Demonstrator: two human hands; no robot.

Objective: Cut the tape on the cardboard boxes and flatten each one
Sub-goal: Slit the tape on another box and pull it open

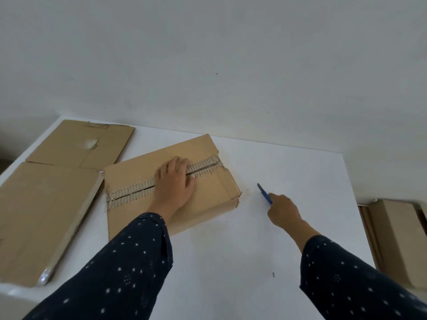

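A person's left hand (pixel 175 181) presses flat, fingers straight, on a brown corrugated box (pixel 208 192) at the tabletop's (pixel 231 262) centre; the right hand (pixel 283 210), at three o'clock, grips a blue knife (pixel 264 194). The blade should run shallow along the ragged, ribbed tape seam (pixel 203 168) — away from bracing fingers.

You will find nothing readable here. The box (pixel 208 197), the flat cardboard (pixel 46 204) beside it and the cutter (pixel 265 194) show plain surfaces, with no print, label or number that you can make out.
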